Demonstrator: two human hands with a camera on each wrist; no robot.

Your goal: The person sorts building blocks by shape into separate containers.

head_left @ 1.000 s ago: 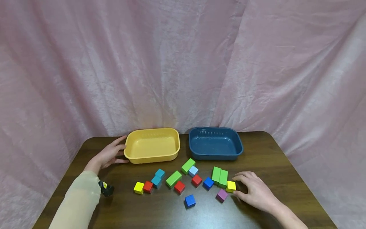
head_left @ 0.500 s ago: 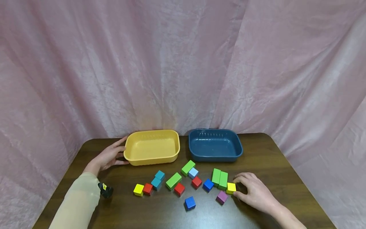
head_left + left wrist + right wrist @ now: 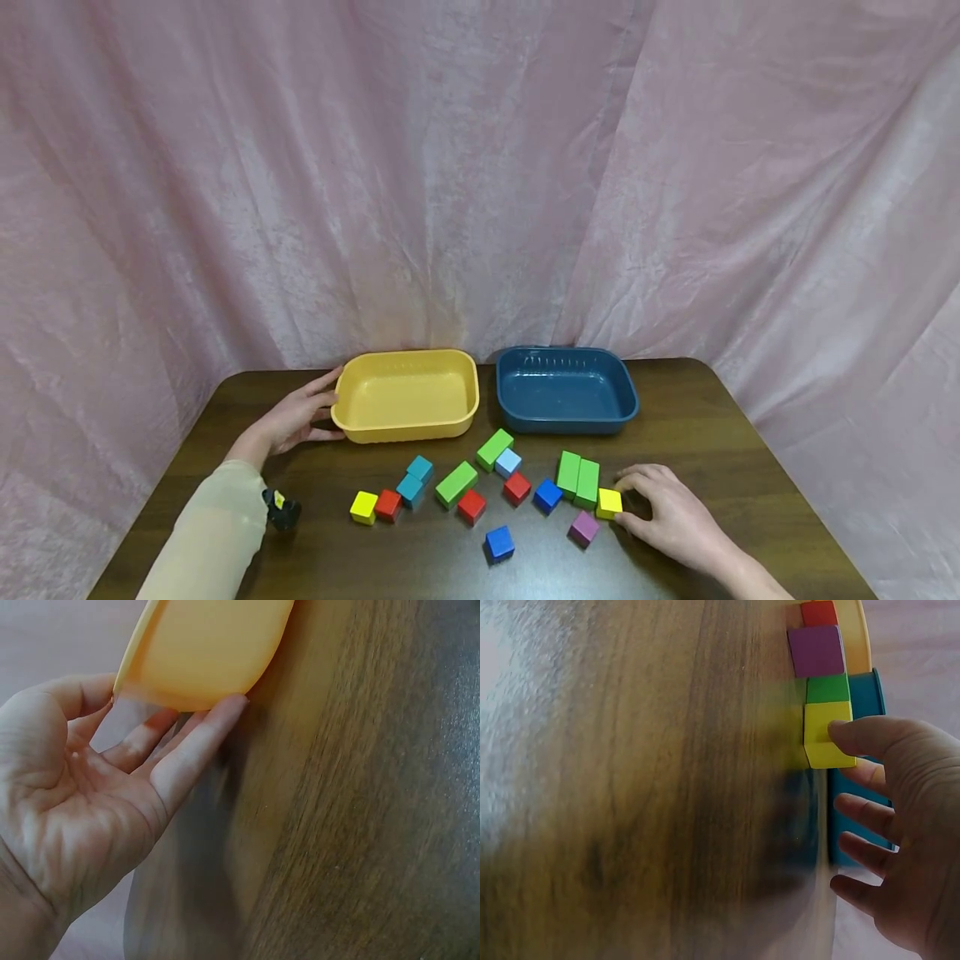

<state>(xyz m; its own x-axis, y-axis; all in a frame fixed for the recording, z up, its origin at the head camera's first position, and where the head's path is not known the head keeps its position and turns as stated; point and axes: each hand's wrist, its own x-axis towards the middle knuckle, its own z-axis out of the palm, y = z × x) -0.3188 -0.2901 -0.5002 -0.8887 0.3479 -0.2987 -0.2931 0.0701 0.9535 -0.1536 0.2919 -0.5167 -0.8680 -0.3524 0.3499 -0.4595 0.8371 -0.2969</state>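
Note:
My left hand (image 3: pixel 296 415) touches the left end of a yellow plastic tray (image 3: pixel 405 435). In the left wrist view its fingers spread along the tray's end, with the thumb at the rim. On the right, my right hand (image 3: pixel 671 515) holds a yellow cube (image 3: pixel 609 504) between thumb and index finger, still on the table. The right wrist view shows the thumb over the cube's face, the index finger at its edge and the other fingers apart from it. Two green blocks (image 3: pixel 587 483) stand against that cube, and a purple cube (image 3: pixel 583 528) lies just left of it.
A dark blue tray (image 3: pixel 567 427) stands right of the yellow one. Between the hands lie red cubes (image 3: pixel 472 506), blue cubes (image 3: pixel 499 543), teal cubes (image 3: pixel 410 490), a light blue cube (image 3: pixel 507 462), more green blocks (image 3: pixel 457 485) and another yellow cube (image 3: pixel 363 507). A pink curtain (image 3: pixel 480 183) hangs behind.
The whole scene sits slightly lower in the head view. The yellow tray and my left hand have shifted slightly right. My right hand stays at the yellow cube.

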